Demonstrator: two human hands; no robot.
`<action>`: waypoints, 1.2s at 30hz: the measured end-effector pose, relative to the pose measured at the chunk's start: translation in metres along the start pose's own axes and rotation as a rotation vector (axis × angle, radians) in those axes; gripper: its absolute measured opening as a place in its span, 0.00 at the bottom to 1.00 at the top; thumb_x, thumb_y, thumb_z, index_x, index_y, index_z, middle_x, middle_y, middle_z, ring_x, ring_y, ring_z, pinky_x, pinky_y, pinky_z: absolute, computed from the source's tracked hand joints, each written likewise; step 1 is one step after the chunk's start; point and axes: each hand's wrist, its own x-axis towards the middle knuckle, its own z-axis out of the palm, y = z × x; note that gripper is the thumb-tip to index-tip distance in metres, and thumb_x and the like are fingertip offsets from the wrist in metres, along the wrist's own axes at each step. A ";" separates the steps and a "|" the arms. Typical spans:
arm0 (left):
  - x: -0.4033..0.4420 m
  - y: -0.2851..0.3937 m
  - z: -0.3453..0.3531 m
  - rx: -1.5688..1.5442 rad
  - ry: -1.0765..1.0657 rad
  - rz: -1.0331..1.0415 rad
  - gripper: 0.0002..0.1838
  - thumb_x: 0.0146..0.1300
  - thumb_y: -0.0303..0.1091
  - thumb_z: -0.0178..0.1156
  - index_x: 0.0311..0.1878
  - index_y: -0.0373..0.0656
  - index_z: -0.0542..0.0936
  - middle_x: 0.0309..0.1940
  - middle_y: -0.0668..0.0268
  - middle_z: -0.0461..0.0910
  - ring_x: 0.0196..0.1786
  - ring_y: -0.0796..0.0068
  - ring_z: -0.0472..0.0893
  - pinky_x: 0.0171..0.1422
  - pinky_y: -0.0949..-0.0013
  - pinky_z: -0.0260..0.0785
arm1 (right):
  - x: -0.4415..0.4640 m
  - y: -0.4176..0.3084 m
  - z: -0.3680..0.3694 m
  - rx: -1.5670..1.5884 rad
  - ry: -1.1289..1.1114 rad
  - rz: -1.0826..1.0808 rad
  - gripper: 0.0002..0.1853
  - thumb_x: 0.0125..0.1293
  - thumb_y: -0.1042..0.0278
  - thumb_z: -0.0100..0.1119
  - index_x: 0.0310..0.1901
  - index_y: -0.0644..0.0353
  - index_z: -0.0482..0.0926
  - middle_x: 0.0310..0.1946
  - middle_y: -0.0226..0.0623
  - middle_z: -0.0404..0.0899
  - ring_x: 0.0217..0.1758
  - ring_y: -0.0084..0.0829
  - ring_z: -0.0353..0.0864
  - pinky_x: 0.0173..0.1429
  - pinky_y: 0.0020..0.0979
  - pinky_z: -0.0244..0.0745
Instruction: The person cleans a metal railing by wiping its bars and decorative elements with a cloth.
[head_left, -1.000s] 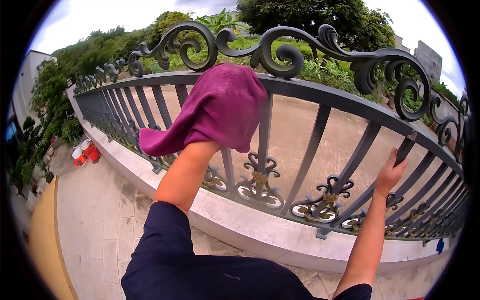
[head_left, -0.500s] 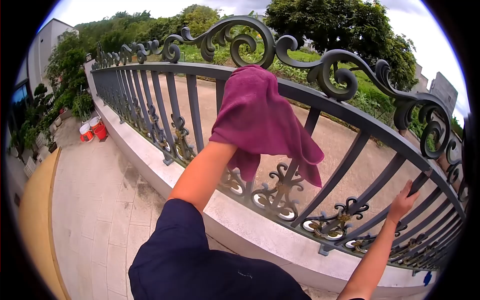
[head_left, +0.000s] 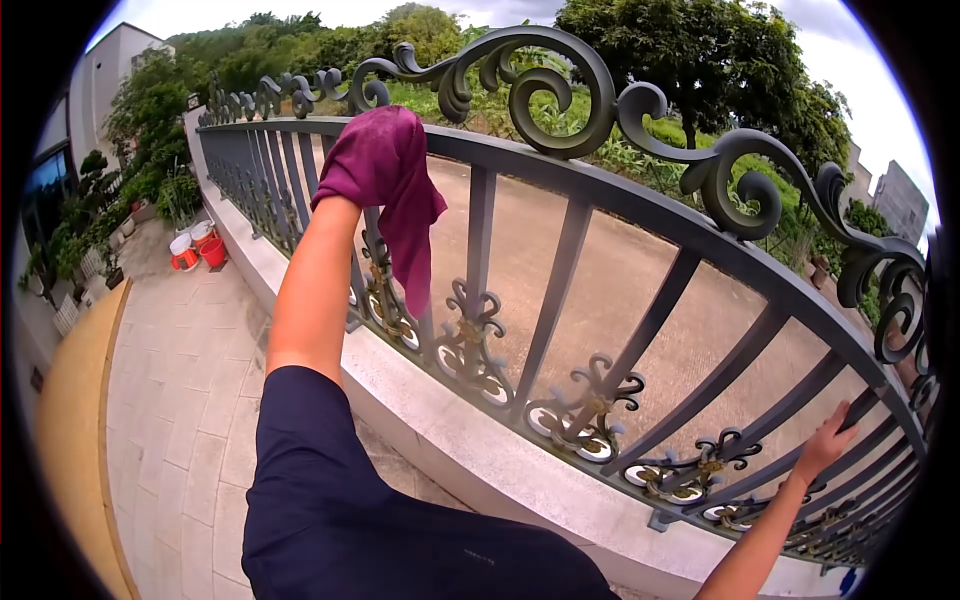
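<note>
Purple cloth drapes over a person's left hand, at the dark metal top rail of a curving fence, its loose end hanging below the hand in front of the bars. The cloth hides the fingers, so how far open that hand is, or how firmly it holds the fabric, cannot be told.

Half a second earlier the cloth sat by the foot of the large scroll; now it is farther along, to the left of that ornament, with the left forearm stretched out behind it. The shift appears to put a fresh length of rail under the cloth and leaves the stretch between the two hands uncovered.

The right hand, well apart from the left, remains on the same upright bar, its fingers seemingly closed around it just below the rail.

Below the left hand, curled ornaments line the foot of the fence above a pale ledge. Beyond that hand, far to its left, a red bucket stands on the paved floor near other containers. Past the fence, above and between the hands, rises a leafy tree.
</note>
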 end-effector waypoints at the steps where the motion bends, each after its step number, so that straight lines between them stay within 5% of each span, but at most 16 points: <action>1: 0.001 -0.008 -0.002 0.032 -0.037 0.000 0.17 0.55 0.50 0.68 0.37 0.46 0.82 0.37 0.54 0.80 0.49 0.51 0.81 0.61 0.55 0.73 | 0.003 0.002 -0.001 0.005 -0.003 0.010 0.24 0.80 0.41 0.56 0.49 0.60 0.77 0.27 0.25 0.68 0.28 0.21 0.67 0.32 0.27 0.63; 4: -0.007 -0.024 -0.001 0.235 -0.240 -0.018 0.19 0.76 0.42 0.60 0.62 0.41 0.80 0.54 0.52 0.82 0.60 0.50 0.81 0.66 0.55 0.72 | 0.001 0.003 0.001 0.014 0.021 0.009 0.24 0.80 0.42 0.57 0.49 0.59 0.77 0.27 0.25 0.69 0.27 0.20 0.67 0.32 0.27 0.63; 7: -0.007 -0.001 0.017 0.044 -0.046 -0.214 0.16 0.74 0.41 0.60 0.57 0.41 0.81 0.46 0.50 0.82 0.52 0.44 0.81 0.59 0.50 0.73 | -0.004 0.001 0.007 0.013 0.079 -0.015 0.23 0.80 0.42 0.57 0.50 0.59 0.78 0.27 0.24 0.69 0.26 0.20 0.67 0.31 0.26 0.62; 12: -0.020 0.033 0.059 0.206 0.242 0.100 0.13 0.66 0.37 0.62 0.51 0.44 0.80 0.46 0.52 0.79 0.55 0.44 0.77 0.63 0.51 0.69 | -0.001 -0.009 0.002 -0.001 0.028 0.046 0.23 0.79 0.42 0.57 0.50 0.59 0.79 0.26 0.24 0.68 0.26 0.20 0.66 0.32 0.26 0.62; 14: -0.024 0.026 0.069 0.013 0.284 0.099 0.15 0.65 0.38 0.63 0.53 0.44 0.80 0.50 0.51 0.80 0.56 0.42 0.78 0.64 0.51 0.70 | -0.001 -0.005 0.003 0.051 0.018 0.011 0.23 0.79 0.42 0.57 0.50 0.58 0.78 0.26 0.24 0.67 0.27 0.20 0.66 0.32 0.26 0.62; 20: -0.025 -0.045 0.045 0.206 -0.064 0.106 0.17 0.69 0.43 0.61 0.53 0.42 0.82 0.54 0.47 0.82 0.57 0.40 0.79 0.64 0.50 0.71 | -0.002 -0.007 0.001 0.038 0.028 -0.003 0.24 0.79 0.41 0.58 0.49 0.59 0.77 0.26 0.25 0.66 0.27 0.21 0.66 0.32 0.27 0.63; 23: -0.006 -0.065 0.045 0.115 0.022 -0.124 0.15 0.72 0.43 0.58 0.41 0.39 0.81 0.36 0.51 0.84 0.44 0.43 0.83 0.55 0.52 0.74 | 0.002 -0.002 0.002 0.088 -0.005 0.044 0.23 0.79 0.42 0.58 0.49 0.59 0.77 0.26 0.25 0.66 0.27 0.21 0.66 0.33 0.27 0.63; 26: -0.006 -0.024 0.035 0.265 0.001 -0.079 0.16 0.73 0.43 0.57 0.40 0.38 0.80 0.38 0.50 0.83 0.45 0.44 0.82 0.56 0.53 0.74 | -0.006 -0.012 0.001 0.042 0.038 0.026 0.23 0.79 0.42 0.57 0.49 0.59 0.77 0.27 0.25 0.66 0.28 0.20 0.65 0.33 0.27 0.63; 27: -0.011 -0.012 0.041 0.183 0.158 -0.175 0.15 0.74 0.42 0.55 0.40 0.38 0.79 0.39 0.50 0.82 0.46 0.46 0.82 0.56 0.53 0.73 | -0.006 -0.017 0.003 0.014 0.072 0.002 0.23 0.79 0.43 0.57 0.49 0.59 0.77 0.27 0.25 0.66 0.28 0.20 0.65 0.33 0.27 0.62; 28: -0.010 0.011 0.032 0.126 0.094 -0.257 0.14 0.77 0.41 0.55 0.48 0.40 0.82 0.45 0.50 0.83 0.52 0.43 0.80 0.60 0.48 0.71 | -0.004 -0.015 0.004 0.031 0.063 0.001 0.24 0.79 0.42 0.58 0.49 0.60 0.77 0.27 0.25 0.66 0.28 0.21 0.66 0.33 0.27 0.63; 30: -0.018 0.041 0.020 0.236 0.063 -0.036 0.14 0.77 0.42 0.55 0.51 0.42 0.81 0.50 0.50 0.81 0.57 0.45 0.78 0.65 0.49 0.68 | -0.003 -0.009 0.003 0.063 0.055 -0.003 0.25 0.78 0.41 0.59 0.48 0.61 0.77 0.27 0.26 0.66 0.28 0.22 0.67 0.35 0.28 0.65; 31: -0.016 0.046 0.028 0.169 0.178 -0.001 0.11 0.69 0.41 0.59 0.45 0.45 0.80 0.42 0.54 0.80 0.50 0.46 0.79 0.57 0.51 0.71 | -0.003 -0.008 0.001 0.061 0.053 0.002 0.24 0.79 0.42 0.58 0.48 0.60 0.77 0.27 0.25 0.66 0.28 0.21 0.66 0.34 0.27 0.64; 32: -0.029 0.060 0.034 0.049 0.246 -0.095 0.11 0.69 0.41 0.60 0.44 0.44 0.79 0.44 0.54 0.80 0.52 0.46 0.77 0.59 0.52 0.69 | -0.003 -0.009 0.002 0.060 0.046 0.008 0.23 0.79 0.43 0.58 0.47 0.60 0.77 0.27 0.25 0.66 0.28 0.20 0.65 0.33 0.26 0.63; 36: -0.022 0.095 0.016 -0.128 0.011 -0.267 0.14 0.69 0.40 0.62 0.54 0.45 0.81 0.53 0.54 0.79 0.60 0.47 0.76 0.68 0.54 0.68 | -0.003 -0.008 0.002 0.068 0.034 0.008 0.22 0.80 0.44 0.58 0.47 0.59 0.76 0.26 0.23 0.66 0.27 0.19 0.64 0.32 0.25 0.62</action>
